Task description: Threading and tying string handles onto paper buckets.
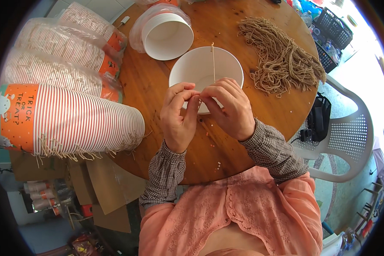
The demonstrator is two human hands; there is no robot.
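A white paper bucket (179,68) stands on the round wooden table in front of me, its opening facing up. A thin tan cord (213,64) is knotted at its far rim and runs across the opening toward my fingers. My left hand (178,115) is closed in a pinch at the near rim, thumb against fingertips. Beside it my right hand (230,106) pinches the cord, its fingertips meeting those of the left. The cord's end and the near rim are partly hidden behind my fingers.
At left lies a long nested stack of orange-and-striped paper buckets (85,119) with cord ends hanging out, beside plastic-wrapped stacks (68,42). Behind stand more white buckets (168,40). A heap of tan cords (281,55) lies at right, near a white plastic chair (350,132).
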